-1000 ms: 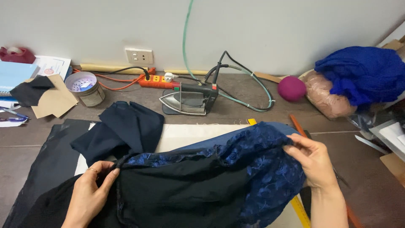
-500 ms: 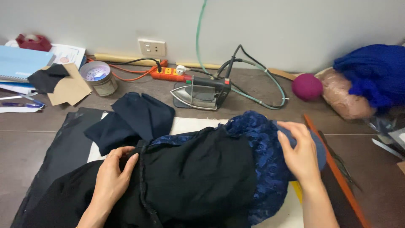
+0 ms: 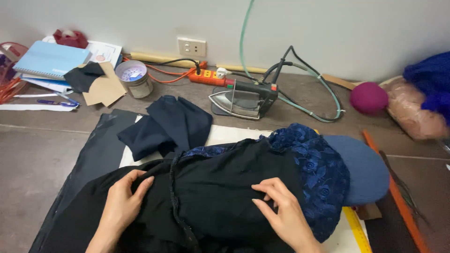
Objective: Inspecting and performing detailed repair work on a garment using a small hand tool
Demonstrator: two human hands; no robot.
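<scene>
Two hands flat on a black garment spread over the work surface.

Head view: the left hand [image 3: 123, 202] lies on the black garment [image 3: 215, 197] with its fingers [image 3: 140, 180] loosely curled and pinching a fold of the cloth; the right hand [image 3: 283, 213] rests on the same garment near its middle, fingers bent and pressing the fabric, not closed around it. The garment lies in front of the person, its blue lace part [image 3: 314, 168] draped over a blue padded form [image 3: 363, 168]. Just beyond it sit a folded dark blue cloth [image 3: 168, 124] and an iron [image 3: 241, 99] on the brown surface [image 3: 37, 150]. A magenta ball [image 3: 369, 98] lies far right, a small jar [image 3: 134, 78] far left.
</scene>
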